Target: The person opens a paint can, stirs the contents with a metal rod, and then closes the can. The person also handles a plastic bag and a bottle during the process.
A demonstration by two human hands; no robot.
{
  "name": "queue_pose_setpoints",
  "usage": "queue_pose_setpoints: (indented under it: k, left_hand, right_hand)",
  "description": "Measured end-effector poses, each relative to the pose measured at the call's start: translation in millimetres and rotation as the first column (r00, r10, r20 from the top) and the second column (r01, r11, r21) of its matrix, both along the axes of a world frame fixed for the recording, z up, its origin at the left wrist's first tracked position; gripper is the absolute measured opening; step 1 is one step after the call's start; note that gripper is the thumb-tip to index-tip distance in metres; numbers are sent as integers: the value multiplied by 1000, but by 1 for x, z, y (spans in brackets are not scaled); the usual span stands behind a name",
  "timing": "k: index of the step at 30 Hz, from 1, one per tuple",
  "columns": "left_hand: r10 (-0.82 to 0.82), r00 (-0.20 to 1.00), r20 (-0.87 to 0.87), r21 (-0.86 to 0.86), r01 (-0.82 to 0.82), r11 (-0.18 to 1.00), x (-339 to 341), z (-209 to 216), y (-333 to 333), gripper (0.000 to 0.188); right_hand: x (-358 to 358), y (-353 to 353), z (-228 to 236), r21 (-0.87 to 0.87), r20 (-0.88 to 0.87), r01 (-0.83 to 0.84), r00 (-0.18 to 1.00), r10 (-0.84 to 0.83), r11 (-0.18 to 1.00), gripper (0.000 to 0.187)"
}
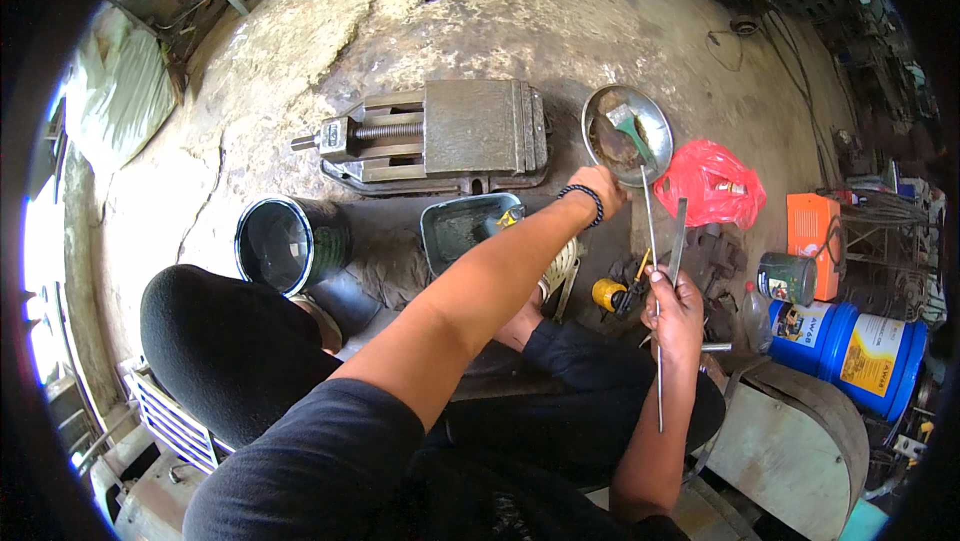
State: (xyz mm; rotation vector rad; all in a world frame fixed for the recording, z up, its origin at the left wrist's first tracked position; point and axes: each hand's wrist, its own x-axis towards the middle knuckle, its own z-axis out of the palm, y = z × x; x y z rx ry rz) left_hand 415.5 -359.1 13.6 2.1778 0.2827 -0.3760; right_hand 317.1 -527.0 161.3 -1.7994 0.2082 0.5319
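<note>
My left hand [600, 187], with a dark beaded bracelet at its wrist, is stretched across to the near rim of a round metal bowl [661, 133]. Its fingers are curled closed; whatever they may hold is hidden. In the bowl rests a green-handled paintbrush [628, 125] over brownish residue. At the right, my right hand [674, 313] grips a long thin metal rod [653, 231] together with a flat metal strip [679, 238]. The rod's upper end reaches near the bowl's rim. Beside the bowl lies a red plastic bag [708, 184].
A heavy machine vise [440, 131] sits on the floor ahead. Nearer are a dark bucket [280, 246], a rectangular tub [455, 231] and a yellow-and-black tool [612, 293]. At the right stand an orange machine [808, 231], a dark can [786, 278] and blue pails [850, 351].
</note>
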Motion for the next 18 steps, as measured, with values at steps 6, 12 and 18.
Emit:
queue_pose_setpoints:
  k: [6, 12, 18]
  left_hand:
    - [148, 975, 168, -293, -94, 952, 11, 20, -10, 51]
    - [100, 972, -212, -853, -235, 467, -6, 37, 6, 37]
    - [234, 965, -118, -739, -243, 628, 0, 57, 1, 30]
  right_hand:
    - [6, -7, -3, -128, 138, -15, 990, 32, 992, 16]
    - [8, -15, -19, -346, 300, -81, 935, 191, 935, 13]
    - [4, -12, -20, -471, 351, -58, 903, 247, 880, 11]
